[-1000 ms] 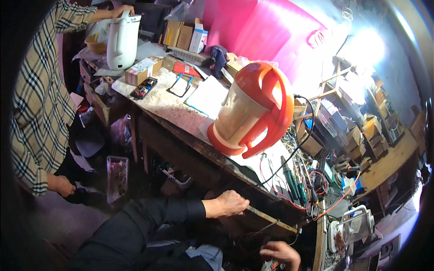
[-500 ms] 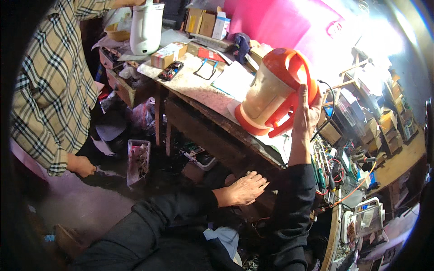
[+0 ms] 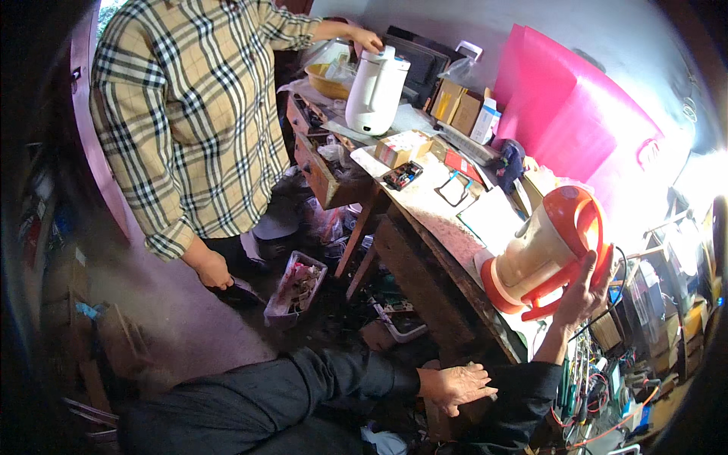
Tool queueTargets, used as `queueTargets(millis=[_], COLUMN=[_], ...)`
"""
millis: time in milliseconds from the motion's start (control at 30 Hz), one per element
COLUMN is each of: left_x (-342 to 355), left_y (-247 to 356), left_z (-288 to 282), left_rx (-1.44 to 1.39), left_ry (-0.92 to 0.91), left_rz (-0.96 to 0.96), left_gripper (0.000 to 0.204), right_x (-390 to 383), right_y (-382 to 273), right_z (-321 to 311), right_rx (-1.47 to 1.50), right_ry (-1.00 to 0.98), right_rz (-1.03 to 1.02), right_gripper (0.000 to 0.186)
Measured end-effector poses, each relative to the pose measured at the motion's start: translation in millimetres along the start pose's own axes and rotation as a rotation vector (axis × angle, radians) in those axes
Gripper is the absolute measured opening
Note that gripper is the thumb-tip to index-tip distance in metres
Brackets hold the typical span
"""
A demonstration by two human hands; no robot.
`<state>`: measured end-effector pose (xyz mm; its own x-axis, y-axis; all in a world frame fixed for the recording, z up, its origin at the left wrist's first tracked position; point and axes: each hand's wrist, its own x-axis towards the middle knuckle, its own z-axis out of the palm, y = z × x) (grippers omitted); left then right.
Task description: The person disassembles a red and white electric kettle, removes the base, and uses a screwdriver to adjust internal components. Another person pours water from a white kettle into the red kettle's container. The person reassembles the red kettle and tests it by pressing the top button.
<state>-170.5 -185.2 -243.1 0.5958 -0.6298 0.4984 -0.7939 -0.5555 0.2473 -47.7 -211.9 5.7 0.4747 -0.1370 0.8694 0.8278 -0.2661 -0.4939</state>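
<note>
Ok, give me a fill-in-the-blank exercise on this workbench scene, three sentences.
1. The right hand grips the handle of the ____ and cream kettle.
2. The left hand rests open, holding ____.
3. The person in the checked shirt has a hand on the lid of the ____ kettle at the far end of the workbench.

Missing words: orange; nothing; white

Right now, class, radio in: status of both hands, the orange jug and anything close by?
Right hand gripping orange jug at its handle, jug tilted on workbench. Left hand open, low by the bench front. Wires close by.
</note>
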Motion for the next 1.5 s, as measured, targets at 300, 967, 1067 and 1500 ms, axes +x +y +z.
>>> queueTargets(millis=[300, 967, 1067, 1500], left_x=[14.6, 2.7, 1.2, 0.0], left_y=[-1.4, 16.1, 17.6, 18.7], left_z=[-36.4, -39.6, -39.1, -33.6], left_rx=[-0.347, -0.020, 0.023, 0.014], left_ry=[-0.261, -0.215, -0.187, -0.161], left_rz=[-0.090, -0.105, -0.104, -0.084], left_gripper=[0.109, 0.114, 0.113, 0.111], right_x=[37.3, 60.8, 62.7, 71.7], right_y=[62.1, 114.5, 112.8, 84.0], right_z=[-40.3, -72.0, -76.6, -53.2], right_rx=[0.610, 0.716, 0.714, 0.137], right_ry=[-0.229, -0.319, -0.376, -0.088], right_rz=[0.302, 0.375, 0.373, 0.303], right_gripper=[0.050, 0.050, 0.053, 0.068])
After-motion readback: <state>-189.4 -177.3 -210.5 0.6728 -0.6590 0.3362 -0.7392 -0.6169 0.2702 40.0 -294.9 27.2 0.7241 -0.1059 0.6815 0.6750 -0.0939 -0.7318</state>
